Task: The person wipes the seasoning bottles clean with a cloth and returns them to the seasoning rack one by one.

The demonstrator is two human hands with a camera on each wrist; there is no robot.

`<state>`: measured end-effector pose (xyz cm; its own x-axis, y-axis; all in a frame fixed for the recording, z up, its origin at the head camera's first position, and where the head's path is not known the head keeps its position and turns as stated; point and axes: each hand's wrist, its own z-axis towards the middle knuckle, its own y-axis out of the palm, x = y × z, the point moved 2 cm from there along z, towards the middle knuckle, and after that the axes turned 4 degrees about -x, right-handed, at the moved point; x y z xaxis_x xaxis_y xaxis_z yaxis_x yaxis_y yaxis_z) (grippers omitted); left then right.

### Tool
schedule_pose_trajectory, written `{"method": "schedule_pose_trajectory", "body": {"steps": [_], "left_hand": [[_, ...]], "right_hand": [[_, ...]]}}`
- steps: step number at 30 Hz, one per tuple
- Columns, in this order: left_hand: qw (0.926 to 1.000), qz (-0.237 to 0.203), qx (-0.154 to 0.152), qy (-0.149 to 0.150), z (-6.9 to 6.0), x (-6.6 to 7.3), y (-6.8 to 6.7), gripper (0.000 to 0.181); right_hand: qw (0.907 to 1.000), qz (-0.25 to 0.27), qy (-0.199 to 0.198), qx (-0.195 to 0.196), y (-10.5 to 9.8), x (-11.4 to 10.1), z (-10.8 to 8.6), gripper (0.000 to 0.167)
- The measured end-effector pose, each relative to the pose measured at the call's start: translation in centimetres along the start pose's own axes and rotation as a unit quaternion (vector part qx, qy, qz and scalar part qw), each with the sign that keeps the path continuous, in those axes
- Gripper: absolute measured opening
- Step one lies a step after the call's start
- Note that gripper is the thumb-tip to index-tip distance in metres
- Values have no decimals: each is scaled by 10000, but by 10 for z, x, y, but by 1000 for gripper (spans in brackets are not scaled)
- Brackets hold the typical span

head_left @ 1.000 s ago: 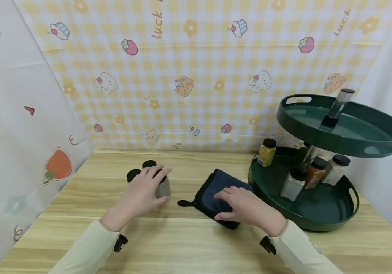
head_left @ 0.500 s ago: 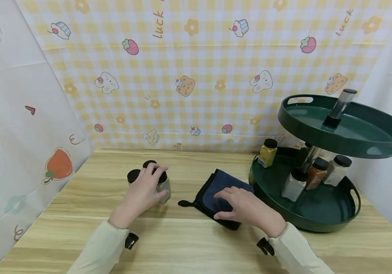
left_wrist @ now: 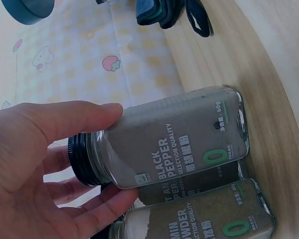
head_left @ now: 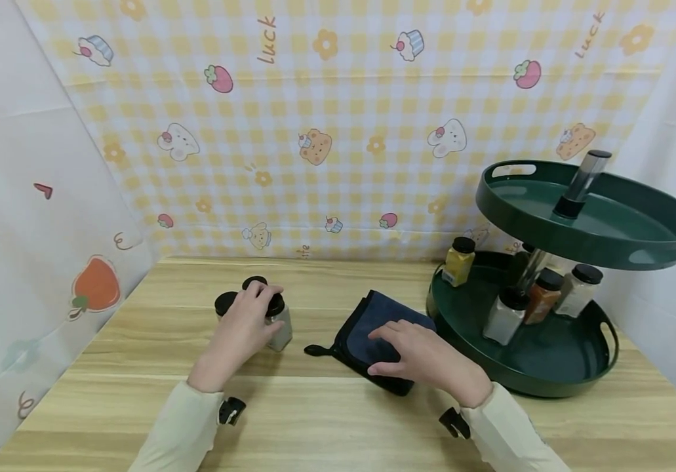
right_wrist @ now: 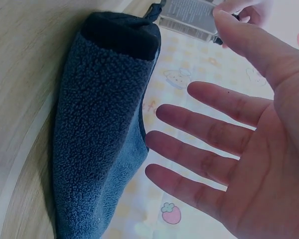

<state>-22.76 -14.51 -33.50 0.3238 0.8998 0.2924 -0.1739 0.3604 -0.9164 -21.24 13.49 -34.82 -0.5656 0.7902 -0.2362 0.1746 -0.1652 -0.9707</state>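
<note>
In the head view, my left hand is at a small group of black-lidded spice jars on the left of the table. The left wrist view shows it gripping the black pepper jar near the lid, thumb on one side and fingers on the other. Against this jar stands a cumin powder jar, with another jar partly hidden between them. My right hand hovers over a folded dark blue cloth with a hanging loop. Its fingers are spread, with a gap to the cloth in the right wrist view, and hold nothing.
A two-tier green tray stand stands on the right. Its lower tier holds several spice jars, among them a yellow one and a white one. Patterned fabric hangs behind the wooden table.
My left hand has drawn its fingers and thumb in around the black pepper jar, and its wrist has shifted to the right. My right hand stays almost still above the cloth.
</note>
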Motion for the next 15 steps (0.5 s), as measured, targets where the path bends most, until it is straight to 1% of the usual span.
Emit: {"method": "schedule_pose_trajectory", "body": {"steps": [5,8,12,15], "left_hand": [[9999,-42,7,93,0,1,0,54],[9998,-104,-110,94,-1,4,-1,53],[9992,-303,-268,48,-2,8,-2,54],[9986,-436,-289,57,-2,10,1,55]], "right_hand": [[10000,-26,10,-18,1,1,0,53],[9999,-83,-11,-81,3,2,1,53],[9994,-19,82,-328,5,2,2,55],[9982,62,302,-523,8,3,3,59]]}}
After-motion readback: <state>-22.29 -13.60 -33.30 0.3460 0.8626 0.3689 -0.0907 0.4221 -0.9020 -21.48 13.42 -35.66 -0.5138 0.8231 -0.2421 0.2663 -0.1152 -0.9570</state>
